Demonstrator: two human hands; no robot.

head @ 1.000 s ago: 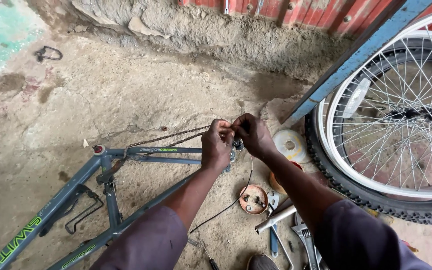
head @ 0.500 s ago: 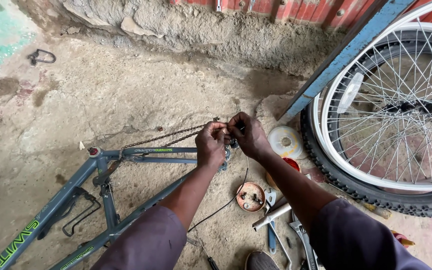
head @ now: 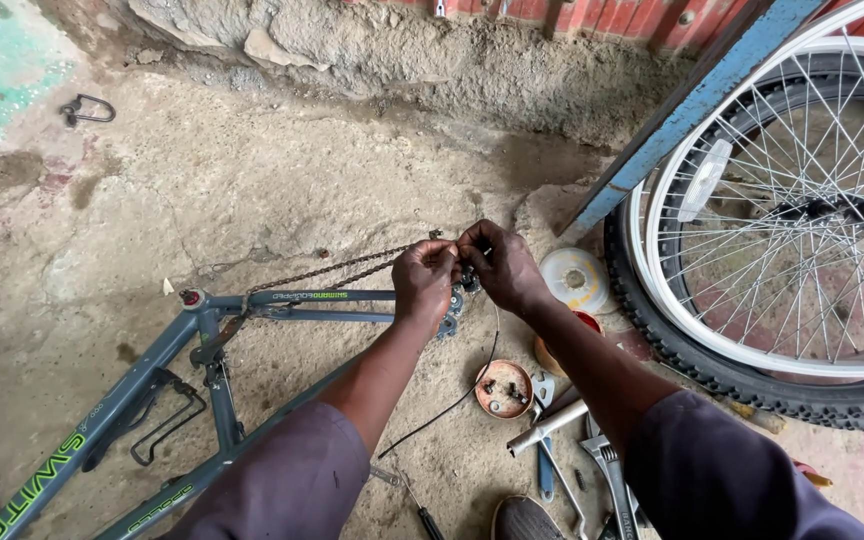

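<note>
A grey-blue bicycle frame (head: 152,370) lies on the dirt floor. Its rusty chain (head: 332,268) runs from the frame up to my hands. My left hand (head: 424,280) and my right hand (head: 497,265) meet at the rear end of the frame, both pinching the chain by the rear derailleur (head: 455,300). The fingertips cover the exact spot they grip. A thin black cable (head: 452,400) trails from under my hands toward me.
A small rusty dish (head: 504,388) holds bolts. A white plastic lid (head: 573,280) lies beside my right hand. Wrenches and a metal tube (head: 552,428) lie near my knee. Bicycle wheels (head: 782,230) lean at right against a blue post (head: 682,110). A metal clip (head: 87,110) lies far left.
Both hands stay together on the chain at the derailleur, with only small finger shifts. The view has drifted slightly.
</note>
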